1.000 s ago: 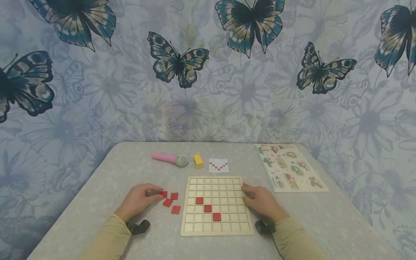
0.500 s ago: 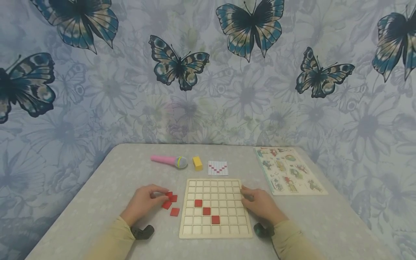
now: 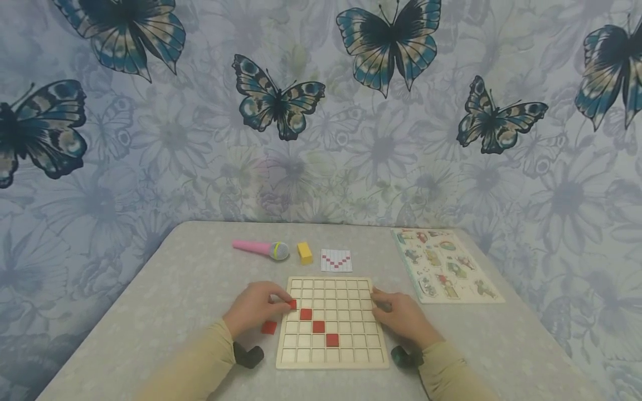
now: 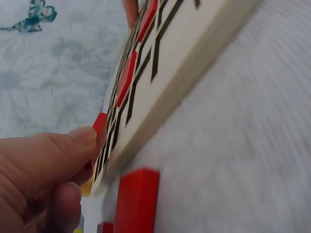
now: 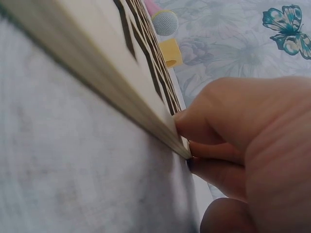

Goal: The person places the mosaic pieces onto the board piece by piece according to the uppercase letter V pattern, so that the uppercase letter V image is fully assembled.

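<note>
The left hand pinches a red tile at the left edge of the pale grid board. In the left wrist view the left hand has thumb and finger on that tile just at the board's surface. Three red tiles lie in cells of the board in a diagonal, one of them near the lower middle. A loose red tile rests left of the board, partly beside the left wrist. The right hand grips the board's right edge, thumb on top in the right wrist view.
Behind the board lie a pink toy microphone, a yellow block and a small card with a red V pattern. A sheet with pictures lies at the back right. Butterfly-patterned wall covering stands behind the table.
The left hand has moved right from the loose tiles to the board's left edge, carrying a red tile. The right hand keeps its grip on the board.
</note>
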The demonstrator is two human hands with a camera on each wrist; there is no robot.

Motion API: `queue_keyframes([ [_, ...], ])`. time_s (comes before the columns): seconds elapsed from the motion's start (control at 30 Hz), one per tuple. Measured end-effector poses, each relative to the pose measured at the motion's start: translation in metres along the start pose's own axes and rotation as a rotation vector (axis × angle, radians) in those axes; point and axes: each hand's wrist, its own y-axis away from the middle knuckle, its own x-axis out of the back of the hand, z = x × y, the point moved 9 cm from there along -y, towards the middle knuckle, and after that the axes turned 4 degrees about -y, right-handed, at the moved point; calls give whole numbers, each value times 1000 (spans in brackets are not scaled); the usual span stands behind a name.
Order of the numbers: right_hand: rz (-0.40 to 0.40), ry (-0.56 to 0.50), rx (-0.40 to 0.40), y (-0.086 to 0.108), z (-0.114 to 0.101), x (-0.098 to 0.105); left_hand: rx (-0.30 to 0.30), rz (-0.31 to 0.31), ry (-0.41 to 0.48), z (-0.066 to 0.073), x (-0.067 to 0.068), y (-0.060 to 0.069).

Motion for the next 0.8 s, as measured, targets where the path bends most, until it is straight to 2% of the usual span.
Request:
queue_keyframes([
  [0.2,-3,-12,-28,1,0,0,12,14,37,0,-11,0],
  [0.43,-14,0,-19,1,0,-3,-59,70,7,3,-11,7],
  [0.63,1,9,-9,2,-2,0,-77,79,-32,4,-11,5],
  [0.8,4,3,-3,2,-4,3,-123,94,-70,10,-10,4],
])
